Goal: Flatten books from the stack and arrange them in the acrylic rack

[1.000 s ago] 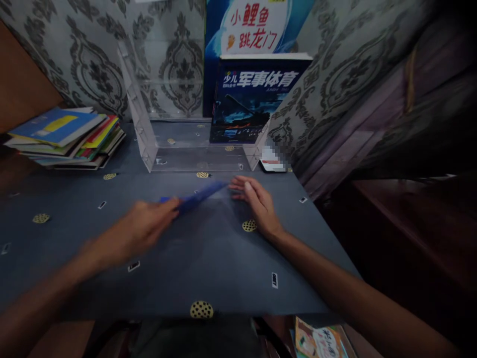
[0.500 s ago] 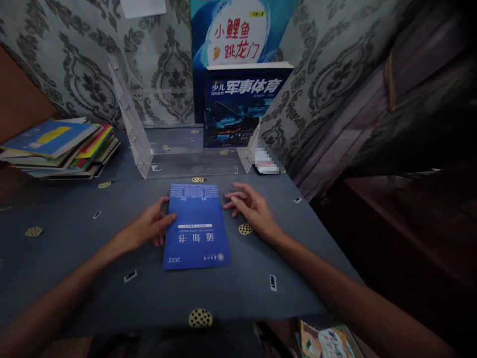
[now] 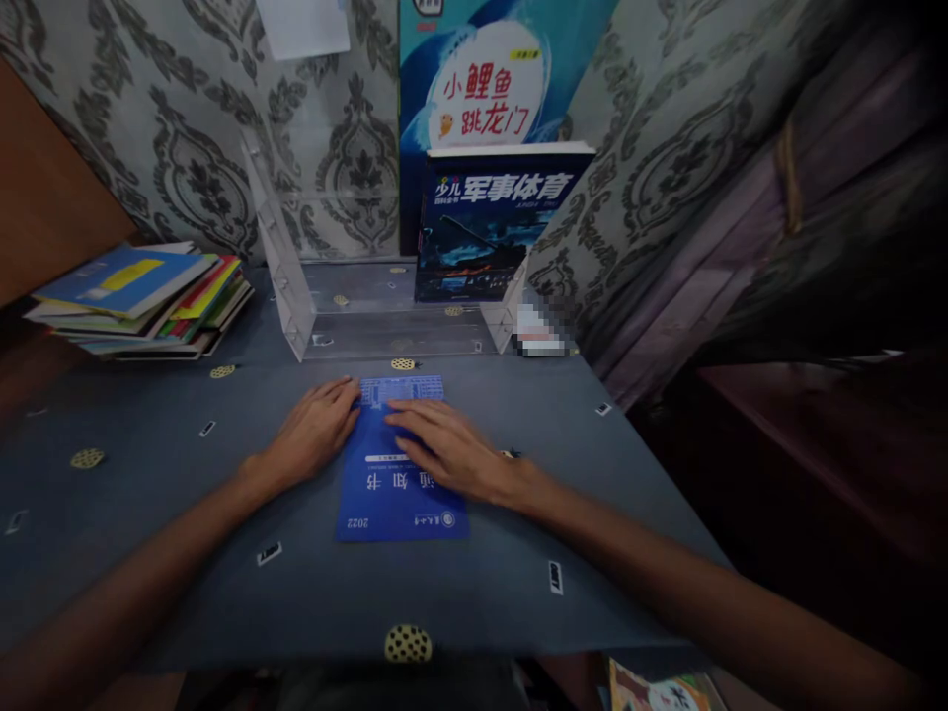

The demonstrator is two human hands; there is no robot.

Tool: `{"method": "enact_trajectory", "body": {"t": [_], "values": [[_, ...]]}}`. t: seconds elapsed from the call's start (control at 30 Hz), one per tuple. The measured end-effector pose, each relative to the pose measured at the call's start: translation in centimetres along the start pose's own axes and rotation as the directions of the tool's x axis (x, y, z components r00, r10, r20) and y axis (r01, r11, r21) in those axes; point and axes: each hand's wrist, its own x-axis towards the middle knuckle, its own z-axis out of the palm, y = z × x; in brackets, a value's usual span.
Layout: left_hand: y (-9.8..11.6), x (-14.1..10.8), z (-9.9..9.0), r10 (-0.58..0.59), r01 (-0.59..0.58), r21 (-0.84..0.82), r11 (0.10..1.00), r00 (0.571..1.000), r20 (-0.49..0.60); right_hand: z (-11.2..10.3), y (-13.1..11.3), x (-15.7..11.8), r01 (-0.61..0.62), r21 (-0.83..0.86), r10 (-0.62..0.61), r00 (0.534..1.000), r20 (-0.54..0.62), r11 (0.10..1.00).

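Observation:
A thin blue booklet [image 3: 400,513] with white print lies flat on the cloth-covered table, its lettering upside down to me. My left hand [image 3: 318,425] rests along the booklet's left edge, palm down, fingers stretched forward and nothing held. Over the booklet's upper right part lies my right hand [image 3: 448,449], fingers extended and slightly apart, covering some of the cover print. Beyond the booklet stands a clear acrylic rack [image 3: 400,334]. On its right side a dark military book [image 3: 481,237] leans upright in front of a taller teal picture book [image 3: 489,89].
A stack of books [image 3: 140,296] stands at the table's back left. A small pixelated item [image 3: 543,331] lies right of the rack. Past the table's right edge hangs a purple curtain [image 3: 711,197]. Another book [image 3: 659,691] shows below the front edge.
My right hand has moved left from beside the booklet onto its cover. The left hand has released its edge and flattened beside it. The whole view has shifted slightly.

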Motion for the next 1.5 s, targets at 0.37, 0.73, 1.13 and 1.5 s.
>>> {"method": "enact_trajectory", "body": {"t": [0.37,0.73,1.13,1.5], "values": [[-0.5,-0.3,0.5,-0.003,0.000,-0.065,0.998,0.999,-0.035,2.0,2.3,2.8,-0.082,-0.015,0.083,0.987,0.135,0.997],[0.6,0.1,0.0,0.081,-0.079,-0.038,0.996,0.996,0.029,-0.9,5.8,-1.1,-0.209,0.014,0.209,0.978,0.013,0.978],[8.9,-3.3,-2.2,0.637,-0.513,-0.391,0.764,0.693,0.337,-0.8,5.8,-1.1,-0.213,-0.014,0.213,0.976,0.038,0.977],[3.8,-7.8,-4.3,0.377,-0.200,-0.644,0.739,0.914,0.148,-0.8,5.0,-0.9,-0.181,-0.100,0.186,0.981,0.048,0.978]]}}
